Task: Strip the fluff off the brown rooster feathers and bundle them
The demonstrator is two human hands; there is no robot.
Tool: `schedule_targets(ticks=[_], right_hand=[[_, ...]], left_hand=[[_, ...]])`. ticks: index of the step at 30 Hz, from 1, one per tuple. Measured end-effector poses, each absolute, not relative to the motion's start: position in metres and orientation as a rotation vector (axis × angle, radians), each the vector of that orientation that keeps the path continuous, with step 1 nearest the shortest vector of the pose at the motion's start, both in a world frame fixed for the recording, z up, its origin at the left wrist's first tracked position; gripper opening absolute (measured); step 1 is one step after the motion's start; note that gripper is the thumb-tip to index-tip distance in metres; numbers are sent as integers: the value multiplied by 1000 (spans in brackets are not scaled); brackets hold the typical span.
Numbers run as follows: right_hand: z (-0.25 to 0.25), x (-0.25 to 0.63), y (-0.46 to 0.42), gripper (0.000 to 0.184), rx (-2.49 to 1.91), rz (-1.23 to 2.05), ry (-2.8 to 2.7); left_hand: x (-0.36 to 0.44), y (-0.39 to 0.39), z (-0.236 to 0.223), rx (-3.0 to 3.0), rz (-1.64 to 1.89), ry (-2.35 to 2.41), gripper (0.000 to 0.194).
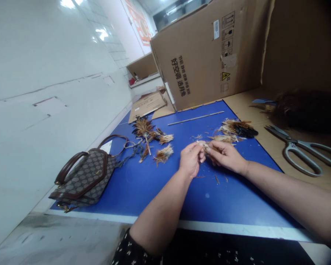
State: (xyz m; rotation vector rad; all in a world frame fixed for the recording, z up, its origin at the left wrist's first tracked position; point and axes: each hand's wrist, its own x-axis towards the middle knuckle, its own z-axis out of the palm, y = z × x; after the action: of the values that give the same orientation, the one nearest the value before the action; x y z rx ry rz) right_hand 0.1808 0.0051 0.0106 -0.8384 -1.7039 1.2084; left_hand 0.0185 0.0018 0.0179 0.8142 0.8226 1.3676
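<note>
My left hand (191, 159) and my right hand (226, 156) meet over the blue tabletop (204, 198). Both have their fingertips pinched together on pale-based brown feathers (206, 148), mostly covered by the fingers. Just beyond my right hand lies a pile of brown, cream and black feathers (231, 128). To the left of my left hand rest a small bunch of feathers (164, 154) and another feather bunch (165, 138). Farther left, dark brown feathers (142, 127) fan out around a thin pale stick (149, 148). Loose bits of feather are scattered beneath my hands.
Large scissors (299, 145) lie on cardboard at the right, near a dark furry-looking bundle (311, 110). A patterned handbag (88, 175) stands at the left edge. Behind are a thin rod (195, 118), flat cardboard (147, 105) and a big cardboard box (204, 59).
</note>
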Motion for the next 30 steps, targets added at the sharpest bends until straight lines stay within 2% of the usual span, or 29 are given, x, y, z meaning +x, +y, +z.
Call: schedule_targets(ticks=[7,17,22,30], right_hand=[[10,181,10,45,-768,1206,-1563],[3,181,13,51,-881,1194,-1594],[7,181,11,51,-861,1254,-1578],[10,182,10,51,-821,1298,-1605]], left_hand=[[12,9,23,764,1591,941,39],[20,-4,11,1120,1359,1049,39],[18,-2,14,1086,1310,953,47],[18,-1,11,1051,1329,930,46]])
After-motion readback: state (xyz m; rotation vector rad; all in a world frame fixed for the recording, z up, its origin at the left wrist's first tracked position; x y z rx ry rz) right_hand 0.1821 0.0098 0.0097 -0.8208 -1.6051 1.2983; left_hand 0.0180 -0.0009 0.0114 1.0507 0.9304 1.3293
